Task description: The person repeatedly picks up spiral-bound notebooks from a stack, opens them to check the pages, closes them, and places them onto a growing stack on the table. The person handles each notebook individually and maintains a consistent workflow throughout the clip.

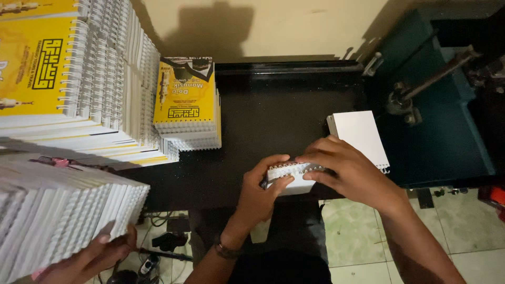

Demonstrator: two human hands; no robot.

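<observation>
Booklet [291, 179] with wire spiral sits on the black worktop [263, 115]; left hand [265, 192] and right hand [344, 168] fingers pinch it. Keep the pages square, press gently.

Yellow-covered booklets [185, 94] with white spirals lie on a glossy black table [273, 121].

A black tabletop [273, 121] carries yellow-covered spiral booklets [185, 100], a white page stack [360, 134], and apparently taller booklet piles [79, 79].
</observation>
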